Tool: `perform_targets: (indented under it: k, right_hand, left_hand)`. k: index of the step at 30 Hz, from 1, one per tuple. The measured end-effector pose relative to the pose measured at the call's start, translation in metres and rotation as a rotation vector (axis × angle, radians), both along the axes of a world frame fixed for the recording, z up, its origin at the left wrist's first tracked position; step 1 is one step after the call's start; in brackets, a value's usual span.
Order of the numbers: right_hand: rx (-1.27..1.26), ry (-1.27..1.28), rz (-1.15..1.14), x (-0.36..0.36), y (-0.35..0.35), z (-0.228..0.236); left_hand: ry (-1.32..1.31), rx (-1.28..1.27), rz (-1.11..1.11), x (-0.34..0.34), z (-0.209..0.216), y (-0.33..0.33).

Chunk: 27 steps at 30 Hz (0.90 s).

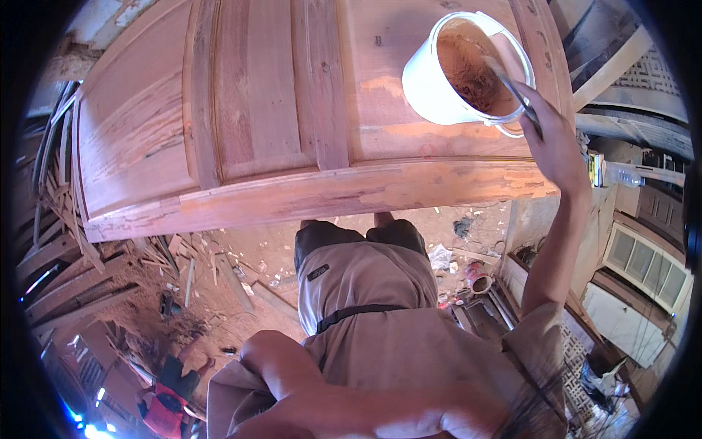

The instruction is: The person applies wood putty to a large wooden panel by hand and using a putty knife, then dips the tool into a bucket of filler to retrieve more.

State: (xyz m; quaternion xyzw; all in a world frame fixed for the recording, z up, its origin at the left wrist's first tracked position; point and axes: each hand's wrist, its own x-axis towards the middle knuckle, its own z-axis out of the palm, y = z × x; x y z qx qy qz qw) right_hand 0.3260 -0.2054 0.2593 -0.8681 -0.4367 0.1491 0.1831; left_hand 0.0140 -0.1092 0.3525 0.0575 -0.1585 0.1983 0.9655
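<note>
- Bucket [424, 91], white and round, sits over the far right part of a panelled wooden door [270, 88], tilted so that its mouth faces the wearer; whether its base rests fully on the wood cannot be told.
- Right hand [550, 143] is at the bucket's near right rim, fingers closed around the dark handle of a thin tool [518, 95], whose far end reaches into the mouth.
- Orange-brown paste [468, 77] lies inside the bucket, thick and uneven, with smears on the inner wall; the tool's tip is at the paste.
- Left arm [351, 410] bends across the lower edge, close to the body; its hand is not clear enough to tell whether it is spread, curled or holding anything.
- Beneath the bucket, the door lies broad side up, with raised strips between its panels and orange-tinted patches [409, 192] along the near edge.
- Between the door and the camera is the wearer's brownish-grey clothing [365, 274], crossed by a dark band.
- Below the door, the reddish-brown floor [219, 293] is strewn with scraps, and crumpled white plastic [440, 257] lies near a round container [480, 284].
- Wooden offcuts [58, 252] are heaped at the left.
- Lower left, well apart, is another person in a red top [164, 417].
- Far right stands a white frame with panes [647, 269].
</note>
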Motion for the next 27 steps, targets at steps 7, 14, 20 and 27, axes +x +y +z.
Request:
perform_targets:
  k: [7,14,20,27]
  right_hand:
    - [-0.417,-0.341,0.181,0.058,0.044,-0.037]
    - [-0.293,-0.364,0.246,0.045,0.074,-0.043]
    - [-0.358,-0.394,0.284,0.043,0.084,-0.039]
    - [-0.473,-0.198,0.38,0.054,0.064,-0.011]
  left_hand:
    - [0.003,-0.061,0.104,0.024,-0.006,-0.02]
    - [0.379,-0.168,0.357,-0.002,-0.037,-0.018]
    - [0.873,-0.349,0.512,-0.077,-0.127,-0.004]
    - [1.324,-0.523,0.852,-0.176,-0.239,-0.016]
